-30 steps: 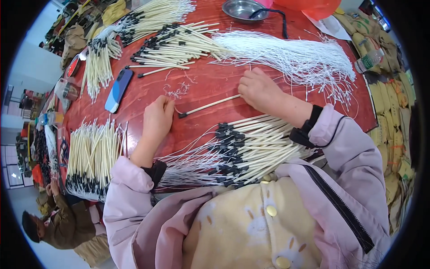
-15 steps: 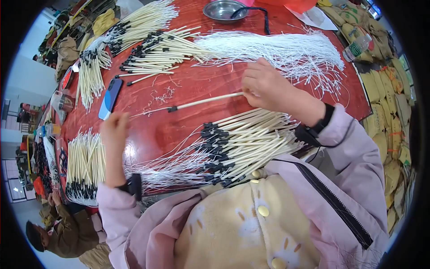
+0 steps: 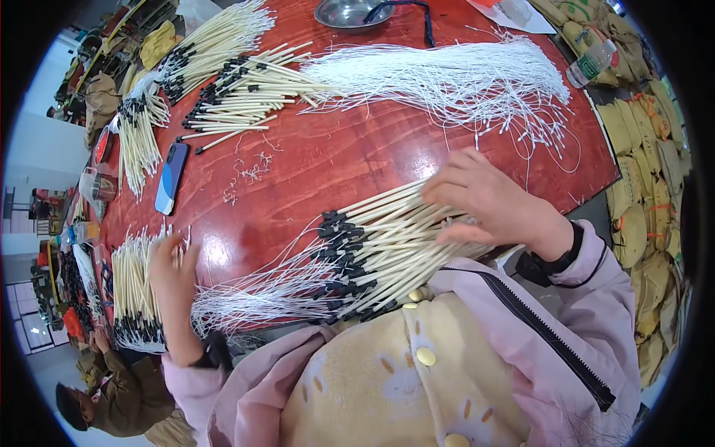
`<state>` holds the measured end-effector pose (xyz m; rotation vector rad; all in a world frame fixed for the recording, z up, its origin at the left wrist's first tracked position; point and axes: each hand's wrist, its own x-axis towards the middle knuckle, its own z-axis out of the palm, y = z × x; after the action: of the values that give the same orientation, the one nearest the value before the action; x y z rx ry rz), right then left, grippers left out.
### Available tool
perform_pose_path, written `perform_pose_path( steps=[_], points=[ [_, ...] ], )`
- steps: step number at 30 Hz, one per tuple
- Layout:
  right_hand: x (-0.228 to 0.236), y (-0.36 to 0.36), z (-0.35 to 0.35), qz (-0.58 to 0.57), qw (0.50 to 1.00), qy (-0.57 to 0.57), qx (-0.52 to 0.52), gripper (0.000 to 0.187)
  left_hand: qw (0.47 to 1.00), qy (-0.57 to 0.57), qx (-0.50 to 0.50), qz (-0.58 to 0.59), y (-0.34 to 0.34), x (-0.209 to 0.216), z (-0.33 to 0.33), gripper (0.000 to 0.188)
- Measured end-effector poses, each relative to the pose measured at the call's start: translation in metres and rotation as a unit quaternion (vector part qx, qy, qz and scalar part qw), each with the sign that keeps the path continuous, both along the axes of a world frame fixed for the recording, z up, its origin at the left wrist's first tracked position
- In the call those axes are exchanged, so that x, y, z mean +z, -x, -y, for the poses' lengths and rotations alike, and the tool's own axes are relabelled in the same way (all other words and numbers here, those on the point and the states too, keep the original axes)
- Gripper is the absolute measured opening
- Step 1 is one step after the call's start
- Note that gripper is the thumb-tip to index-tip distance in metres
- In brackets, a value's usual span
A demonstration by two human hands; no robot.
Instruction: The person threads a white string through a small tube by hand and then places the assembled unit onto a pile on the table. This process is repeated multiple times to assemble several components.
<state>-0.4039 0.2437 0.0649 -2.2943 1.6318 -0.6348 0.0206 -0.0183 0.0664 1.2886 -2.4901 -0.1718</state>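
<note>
Over the pile of cream-coloured thin tubes with black ends, my right hand is spread, with nothing visible in its fingers. From the black ends of this pile, white cords trail left along the near edge of the table. My left hand is raised beside a second tube bundle at the near left. Its fingers are apart, and I see no tube or cord in them. Across the far side lies a wide heap of white cords; more black-ended tubes lie to its left.
The red table carries cord scraps, a blue phone and a metal bowl. A plastic bottle stands at the far right, near stacked sacks. Another person is at the lower left.
The single tube with its cord, stretched between both hands, is no longer held. My right hand has moved nearer and opened over the pile; my left has moved down and to the left.
</note>
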Motion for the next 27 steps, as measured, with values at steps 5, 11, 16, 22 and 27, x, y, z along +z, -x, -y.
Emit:
perform_pose_path(
  steps=[5, 11, 16, 22, 27],
  points=[
    [-0.006, 0.007, 0.023, -0.038, 0.996, 0.064, -0.049, 0.042, 0.962, -0.046, -0.27, -0.006, 0.21, -0.026, 0.006, 0.025],
    [-0.008, 0.011, 0.022, -0.035, 0.994, 0.027, -0.099, 0.041, 0.931, 0.015, -0.364, -0.018, 0.344, -0.073, 0.005, 0.014],
    [-0.023, 0.019, 0.024, -0.036, 0.993, 0.034, -0.108, 0.042, 0.919, 0.047, -0.391, -0.022, 0.357, -0.089, 0.006, 0.011],
    [-0.029, 0.019, 0.032, -0.058, 0.991, 0.056, -0.108, 0.045, 0.914, -0.009, -0.406, -0.026, 0.296, -0.068, -0.023, 0.009],
    [-0.039, 0.024, 0.044, -0.077, 0.99, 0.053, -0.109, 0.057, 0.957, -0.053, -0.279, 0.066, 0.233, -0.064, -0.046, 0.009]
  ],
)
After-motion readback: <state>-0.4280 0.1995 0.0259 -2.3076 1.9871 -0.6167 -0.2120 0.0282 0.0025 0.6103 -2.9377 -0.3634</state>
